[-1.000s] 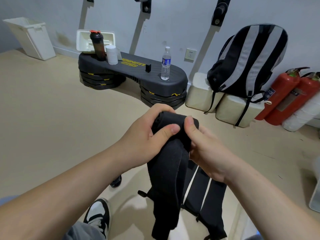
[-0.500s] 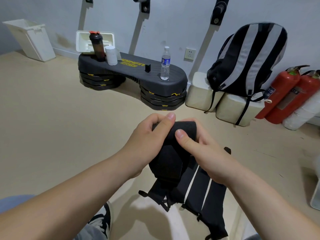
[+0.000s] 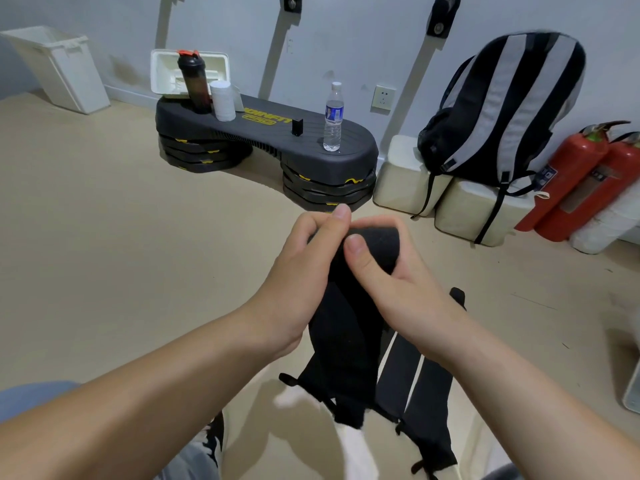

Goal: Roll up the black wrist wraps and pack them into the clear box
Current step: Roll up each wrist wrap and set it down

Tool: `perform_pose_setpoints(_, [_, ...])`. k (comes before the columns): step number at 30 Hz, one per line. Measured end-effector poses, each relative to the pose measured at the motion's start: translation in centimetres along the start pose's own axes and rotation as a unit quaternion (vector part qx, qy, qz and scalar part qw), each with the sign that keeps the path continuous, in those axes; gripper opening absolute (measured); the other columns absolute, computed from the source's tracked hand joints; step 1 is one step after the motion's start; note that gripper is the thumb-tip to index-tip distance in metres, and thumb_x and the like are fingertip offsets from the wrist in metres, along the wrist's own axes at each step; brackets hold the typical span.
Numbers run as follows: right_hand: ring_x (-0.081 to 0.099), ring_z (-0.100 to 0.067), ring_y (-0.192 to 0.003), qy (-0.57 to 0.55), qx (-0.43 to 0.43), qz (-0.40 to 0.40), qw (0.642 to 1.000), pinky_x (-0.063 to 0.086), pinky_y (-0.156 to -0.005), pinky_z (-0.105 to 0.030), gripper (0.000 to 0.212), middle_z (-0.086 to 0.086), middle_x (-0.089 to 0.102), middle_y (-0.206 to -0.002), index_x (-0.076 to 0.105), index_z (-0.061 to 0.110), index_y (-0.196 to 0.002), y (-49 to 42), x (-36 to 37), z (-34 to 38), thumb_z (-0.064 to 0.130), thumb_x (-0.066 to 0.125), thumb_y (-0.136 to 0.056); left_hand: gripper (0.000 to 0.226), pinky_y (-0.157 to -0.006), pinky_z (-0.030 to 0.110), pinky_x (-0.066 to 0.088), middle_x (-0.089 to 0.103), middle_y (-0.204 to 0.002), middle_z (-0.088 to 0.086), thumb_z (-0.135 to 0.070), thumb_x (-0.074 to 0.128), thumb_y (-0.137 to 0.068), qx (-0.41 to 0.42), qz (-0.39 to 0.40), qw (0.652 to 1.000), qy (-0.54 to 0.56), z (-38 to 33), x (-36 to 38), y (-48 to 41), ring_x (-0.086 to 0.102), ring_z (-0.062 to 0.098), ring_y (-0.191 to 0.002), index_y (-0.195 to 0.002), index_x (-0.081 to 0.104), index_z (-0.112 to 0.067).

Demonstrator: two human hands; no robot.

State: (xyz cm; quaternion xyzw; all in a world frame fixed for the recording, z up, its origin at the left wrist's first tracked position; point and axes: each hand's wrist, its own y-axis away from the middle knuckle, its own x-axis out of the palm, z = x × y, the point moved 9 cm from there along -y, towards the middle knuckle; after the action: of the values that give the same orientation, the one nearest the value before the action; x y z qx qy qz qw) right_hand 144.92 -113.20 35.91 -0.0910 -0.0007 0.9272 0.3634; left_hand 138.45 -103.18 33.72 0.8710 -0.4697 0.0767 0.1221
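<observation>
Black fabric wrist wrap (image 3: pixel 346 341) at frame centre: top end rolled into a coil, tail hanging toward 6 o'clock. Left hand (image 3: pixel 304 271) and right hand (image 3: pixel 388 282) both grip the coil, with the right thumb pressed on it.

White plastic bin (image 3: pixel 59 67) at 10 o'clock, contents hidden.

On the dark grey step platform (image 3: pixel 263 133) at 12 o'clock:
- one dark shaker bottle (image 3: pixel 194 84)
- one white cylindrical tub (image 3: pixel 222 100)
- one clear water bottle (image 3: pixel 333 117)

Two red fire extinguishers (image 3: pixel 568 174) at 3 o'clock. One black-and-grey striped backpack (image 3: pixel 502 109) at 1 o'clock.

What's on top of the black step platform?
A dark shaker bottle, a white cylinder, a small black block and a clear water bottle stand on the step platform. The shaker and cylinder hide where the white tray rests.
</observation>
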Motion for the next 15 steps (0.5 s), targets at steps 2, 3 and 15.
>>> perform_pose_setpoints(2, [0.072,-0.005,-0.090,-0.015,-0.003,-0.016,1.000,0.057,-0.081,-0.025,0.041,0.011,0.075,-0.094,0.063,0.027,-0.115,-0.1,-0.4,0.3,0.053,0.069,-0.083,0.032,-0.079,0.028,0.052,0.072,-0.087,-0.009,-0.053,0.058,-0.103,0.004,0.016,1.000,-0.010,-0.3,0.3,0.1,0.070,0.008,-0.090,-0.095,0.063,-0.022])
perform_pose_setpoints(3, [0.071,-0.007,-0.087,-0.027,-0.008,-0.024,0.999,0.056,-0.078,-0.025,0.040,0.009,0.076,-0.092,0.064,0.023,-0.113,-0.2,-0.5,0.4,0.048,0.072,-0.083,0.031,-0.076,0.025,0.051,0.071,-0.082,-0.010,-0.050,0.058,-0.103,0.018,0.013,0.999,-0.028,-0.7,0.2,0.1,0.069,0.006,-0.084,-0.092,0.064,-0.022])
perform_pose_setpoints(15, [0.073,-0.020,-0.097,0.035,-0.024,-0.069,0.997,0.061,-0.088,-0.055,0.036,0.005,0.075,-0.102,0.063,0.039,-0.112,-0.7,-1.1,0.4,0.061,0.069,-0.085,0.037,-0.078,0.040,0.051,0.064,-0.074,-0.013,-0.061,0.057,-0.090,0.068,-0.056,0.991,-0.101,-1.9,-0.4,-0.5,0.062,0.013,-0.078,-0.069,0.059,-0.030])
